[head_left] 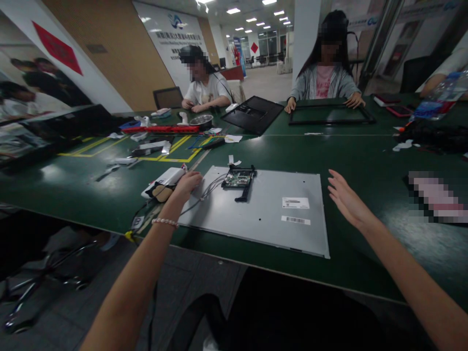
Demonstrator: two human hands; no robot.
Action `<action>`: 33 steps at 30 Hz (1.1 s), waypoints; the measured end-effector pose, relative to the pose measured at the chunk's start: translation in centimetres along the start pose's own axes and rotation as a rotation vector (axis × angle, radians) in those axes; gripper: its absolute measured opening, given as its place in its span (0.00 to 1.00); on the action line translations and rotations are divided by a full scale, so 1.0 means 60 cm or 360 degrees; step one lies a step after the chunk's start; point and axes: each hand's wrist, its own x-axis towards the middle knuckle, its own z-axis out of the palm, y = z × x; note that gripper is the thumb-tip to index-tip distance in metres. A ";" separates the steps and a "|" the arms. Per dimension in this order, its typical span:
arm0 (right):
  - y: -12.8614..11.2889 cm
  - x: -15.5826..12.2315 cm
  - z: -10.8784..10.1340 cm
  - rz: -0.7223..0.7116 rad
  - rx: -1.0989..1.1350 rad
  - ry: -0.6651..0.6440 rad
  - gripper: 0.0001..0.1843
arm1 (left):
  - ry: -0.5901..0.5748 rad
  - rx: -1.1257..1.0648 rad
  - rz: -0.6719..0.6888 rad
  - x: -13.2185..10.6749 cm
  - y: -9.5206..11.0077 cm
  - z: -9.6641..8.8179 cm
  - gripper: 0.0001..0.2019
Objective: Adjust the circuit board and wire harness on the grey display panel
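Observation:
A flat silver display panel (234,219) lies on the green table, with white labels on its right half. A small green circuit board (237,179) with black brackets sits near its back edge, and grey cables (210,187) run left from it. At the panel's left edge is my left hand (190,183), fingers bent together; what they grip, if anything, is hidden. Beside that hand lies a white and tan bundle (164,185), partly covered by it. My right hand (345,197) hovers right of the panel, fingers stretched out, holding nothing.
Across the green table (278,151), one person's hands rest on a black frame (332,114); another person sits further left. A black back cover (256,114) lies between them. Tools and scraps, including a red bar (161,129), lie left. A blurred phone-like object (437,197) is at right.

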 end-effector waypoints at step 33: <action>-0.029 -0.008 -0.131 0.0140 -0.0466 0.0252 0.42 | -0.0460 -0.0450 -0.0338 -0.097 0.046 0.070 0.20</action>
